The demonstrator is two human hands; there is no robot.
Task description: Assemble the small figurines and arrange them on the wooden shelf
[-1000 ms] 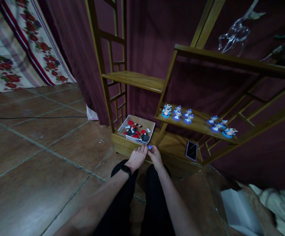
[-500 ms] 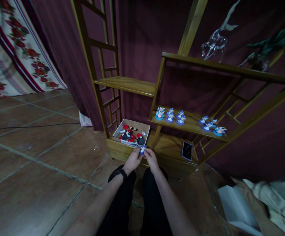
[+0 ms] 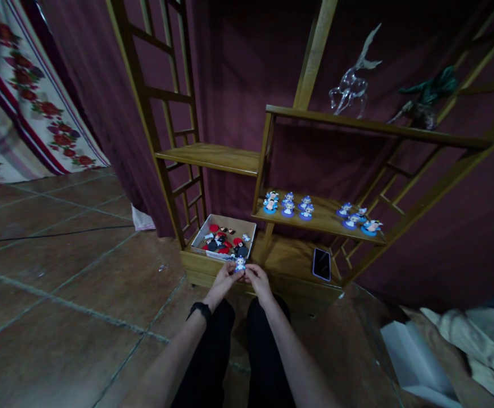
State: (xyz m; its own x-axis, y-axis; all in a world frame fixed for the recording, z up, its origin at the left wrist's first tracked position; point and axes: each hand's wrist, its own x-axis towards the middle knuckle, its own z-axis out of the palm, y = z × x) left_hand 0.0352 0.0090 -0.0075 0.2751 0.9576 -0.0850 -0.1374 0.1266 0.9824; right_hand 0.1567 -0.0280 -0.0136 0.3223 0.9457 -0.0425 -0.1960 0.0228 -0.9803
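Note:
Between my two hands is a small white-and-purple figurine [image 3: 240, 263], upright, just in front of the box. My left hand [image 3: 223, 281] is closed on its left side, and the fingers of my right hand [image 3: 258, 280] pinch it from the right. The white cardboard box [image 3: 199, 237] on the low shelf holds several red, black and white small pieces. To the right, several similar figurines [image 3: 288, 208] stand in groups on the middle shelf [image 3: 326, 216], some on blue bases and some on purple ones.
A phone [image 3: 321, 264] lies on the lower shelf [image 3: 287, 258]. On the upper shelf stand a clear glass deer [image 3: 351, 88] and a dark green statuette [image 3: 431, 93]. An open white box [image 3: 417, 357] and pale cloth sit at the lower right.
The figurine and both hands have shifted slightly left in view, and the figurine is now turned more upright. My head view has tilted a little upward.

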